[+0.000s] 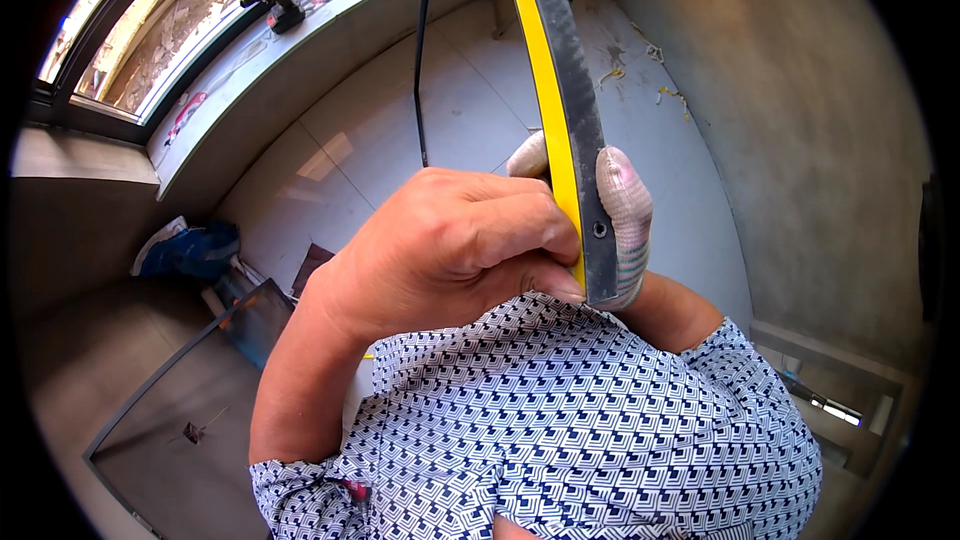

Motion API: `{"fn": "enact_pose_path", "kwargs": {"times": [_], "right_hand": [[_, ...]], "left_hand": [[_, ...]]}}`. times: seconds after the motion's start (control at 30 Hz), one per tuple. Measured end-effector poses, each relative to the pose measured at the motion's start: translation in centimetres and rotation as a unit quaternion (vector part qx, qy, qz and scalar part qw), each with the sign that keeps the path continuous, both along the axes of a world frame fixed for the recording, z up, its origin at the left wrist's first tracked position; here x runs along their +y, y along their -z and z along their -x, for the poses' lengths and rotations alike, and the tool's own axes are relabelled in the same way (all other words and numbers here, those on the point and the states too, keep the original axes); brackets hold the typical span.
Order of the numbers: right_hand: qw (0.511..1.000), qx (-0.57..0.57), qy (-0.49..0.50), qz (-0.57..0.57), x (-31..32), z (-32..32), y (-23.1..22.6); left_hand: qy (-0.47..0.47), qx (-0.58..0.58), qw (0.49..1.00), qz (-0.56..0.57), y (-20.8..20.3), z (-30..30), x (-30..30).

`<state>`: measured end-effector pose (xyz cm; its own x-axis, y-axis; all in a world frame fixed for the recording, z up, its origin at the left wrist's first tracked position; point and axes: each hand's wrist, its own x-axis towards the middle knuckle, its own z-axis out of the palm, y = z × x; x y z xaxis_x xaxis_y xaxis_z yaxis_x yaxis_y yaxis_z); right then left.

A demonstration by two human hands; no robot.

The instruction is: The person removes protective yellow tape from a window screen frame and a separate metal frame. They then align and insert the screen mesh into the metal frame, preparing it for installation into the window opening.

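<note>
One black strip [575, 90] extends away from your patterned shirt [560, 410] — your bare left hand [460, 240] pinching its yellow band [556, 125] near the lower end, thumb and forefinger closed, your gloved right hand [625, 205] wrapped around the strip from behind.

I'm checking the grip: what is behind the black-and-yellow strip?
The gloved right hand shows on both sides of the strip, with pale floor tiles beyond; the hand's middle part is covered.
</note>
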<state>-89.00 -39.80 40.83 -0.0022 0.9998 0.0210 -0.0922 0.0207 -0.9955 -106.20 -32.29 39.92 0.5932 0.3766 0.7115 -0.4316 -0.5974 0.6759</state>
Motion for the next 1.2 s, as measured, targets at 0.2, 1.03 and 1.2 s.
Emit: {"fn": "enact_pose_path", "kwargs": {"times": [0.2,1.03,1.2], "right_hand": [[0.999,-0.031,-0.025,0.005,0.3,-0.8,-0.8],[0.998,0.058,-0.001,0.018,0.2,-1.4,-0.9],[0.998,-0.059,-0.012,-0.013,0.4,-1.5,-1.4]], "left_hand": [[-0.011,-0.002,1.000,0.001,-0.2,-0.7,0.0],[0.001,0.009,1.000,0.004,-0.6,-1.6,0.4],[-0.008,0.022,1.000,-0.003,-0.8,-1.6,0.3]]}}
